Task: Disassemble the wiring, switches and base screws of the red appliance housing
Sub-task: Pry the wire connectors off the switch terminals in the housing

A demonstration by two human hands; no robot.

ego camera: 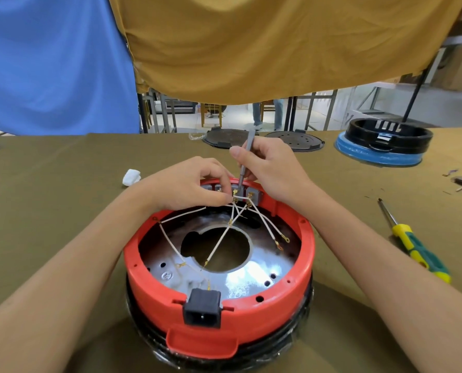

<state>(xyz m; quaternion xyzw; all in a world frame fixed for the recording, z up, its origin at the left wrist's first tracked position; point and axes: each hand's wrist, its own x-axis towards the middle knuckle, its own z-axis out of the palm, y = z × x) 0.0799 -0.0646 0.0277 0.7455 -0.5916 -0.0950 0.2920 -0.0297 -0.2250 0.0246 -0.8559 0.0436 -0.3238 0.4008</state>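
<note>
Red housing [154, 275] was set open side up; white wires [224, 239] were pinched by the left hand [189, 184], a grey tool [244, 160] gripped by the right hand [275, 168].

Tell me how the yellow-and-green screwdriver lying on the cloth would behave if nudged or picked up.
The screwdriver looks rigid: a straight metal shaft in a thick moulded handle. Its rounded handle suggests it could roll if pushed sideways, though the soft olive cloth would probably slow it. It likely balances handle-heavy, so gripping the handle seems safest.
</note>
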